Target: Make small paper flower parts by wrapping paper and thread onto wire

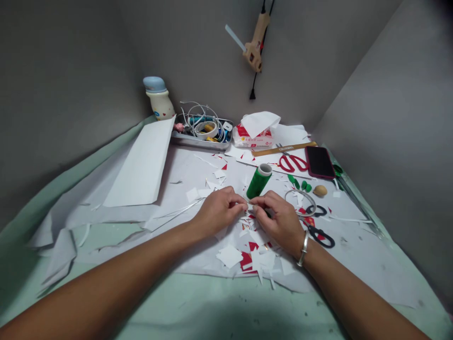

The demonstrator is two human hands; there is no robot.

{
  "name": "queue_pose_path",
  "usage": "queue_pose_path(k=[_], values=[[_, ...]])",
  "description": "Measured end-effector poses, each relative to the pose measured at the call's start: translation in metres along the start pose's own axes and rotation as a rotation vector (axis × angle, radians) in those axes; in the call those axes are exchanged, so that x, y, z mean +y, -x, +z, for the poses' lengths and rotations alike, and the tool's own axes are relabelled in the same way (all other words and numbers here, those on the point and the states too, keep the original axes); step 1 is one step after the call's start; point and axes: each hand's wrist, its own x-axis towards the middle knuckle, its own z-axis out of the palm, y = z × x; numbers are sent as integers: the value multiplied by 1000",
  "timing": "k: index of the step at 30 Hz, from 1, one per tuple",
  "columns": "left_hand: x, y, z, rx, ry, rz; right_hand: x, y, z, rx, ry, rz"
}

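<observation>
Matt white paper sheet, smooth green thread spool, brushed steel tray, glossy red plastic scissor handles, glossy black phone screen, polished metal bangle, wooden ruler

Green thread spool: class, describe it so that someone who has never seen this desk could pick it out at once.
On the paper-covered table, find the metal tray of cables at the back. Below and left of the red-handled scissors, beside the small green pieces, stands the green thread spool, the only tall green cylinder, its white core showing at the top.
</observation>
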Motion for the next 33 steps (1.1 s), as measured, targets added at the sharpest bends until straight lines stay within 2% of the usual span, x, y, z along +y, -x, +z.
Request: queue_pose_path(k=[7, 11, 16, 21, 27, 33], values=[[5, 6, 3, -37, -33, 88, -1, 0, 4, -80, 123, -35], [4, 5, -1, -13, -30, 74, -1, 2, 5, -135, 218, -94], [-1, -2, -5, 55, -34, 13, 0, 3, 3, -170, 156, -116], [-6, -5, -5, 85, -14, -31, -1, 1, -2, -136, 40, -89], [-2, -1, -2, 26, 1, 8, -2, 0, -2, -5, -15, -11], [3, 6, 4, -9, -28, 84, -2, 1, 4, -44, 91, -20]])
